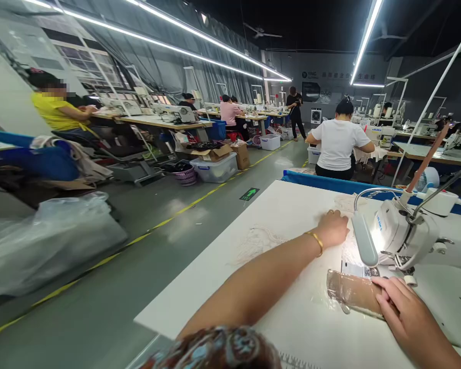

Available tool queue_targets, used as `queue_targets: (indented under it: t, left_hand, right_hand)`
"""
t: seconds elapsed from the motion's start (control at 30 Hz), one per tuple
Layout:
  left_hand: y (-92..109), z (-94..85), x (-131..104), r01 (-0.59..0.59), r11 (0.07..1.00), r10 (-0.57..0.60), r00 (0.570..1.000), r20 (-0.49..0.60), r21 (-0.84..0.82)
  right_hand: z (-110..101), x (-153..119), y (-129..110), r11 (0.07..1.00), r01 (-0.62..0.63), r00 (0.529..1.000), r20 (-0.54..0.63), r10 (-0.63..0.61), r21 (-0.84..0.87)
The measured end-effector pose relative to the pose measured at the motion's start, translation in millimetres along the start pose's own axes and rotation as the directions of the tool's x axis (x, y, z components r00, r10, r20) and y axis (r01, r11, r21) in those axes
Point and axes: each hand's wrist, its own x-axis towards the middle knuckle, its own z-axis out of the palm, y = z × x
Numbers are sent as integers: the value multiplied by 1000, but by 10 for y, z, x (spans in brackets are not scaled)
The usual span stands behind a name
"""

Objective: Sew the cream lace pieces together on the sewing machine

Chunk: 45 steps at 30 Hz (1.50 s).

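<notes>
A white sewing machine [392, 230] with its lamp lit stands on the white table [215, 266]. Beyond the machine's needle area, my left hand [332, 228] reaches over pale lace fabric [346, 202]; its fingertips point away and are partly hidden, so their grip is unclear. My right hand [407, 307] lies with extended fingers on the right end of a brown piece wrapped in clear plastic [353, 291], just in front of the presser foot. More thin pale lace [259, 243] lies left of my left forearm.
A blue cloth trough [311, 179] runs along the table's far edge. Ahead sits a person in a white shirt [340, 143]. A ruler scale [295, 361] marks the near edge. On the floor at left are plastic bags [57, 241] and a clear bin [215, 168].
</notes>
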Motion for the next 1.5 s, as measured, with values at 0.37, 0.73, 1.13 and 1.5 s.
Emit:
queue_targets:
  t: [0.37,0.73,1.13,1.5]
  left_hand:
    - [260,-448,26,-5,998,6,1000,12,-56]
    - [-482,-869,-1780,161,982,-167,984,-64,-96]
    - [-445,-384,-1931,150,987,-157,979,-130,-58]
    - [-107,-645,-1892,100,838,-148,988,-48,-537]
  right_hand:
    - [217,-139,371,997,49,998,-47,-46,56]
    - [236,-122,244,1000,-4,998,-60,6,31]
    - [20,-58,15,999,-32,997,-68,34,29]
    - [-241,199,-935,795,-153,978,208,34,587]
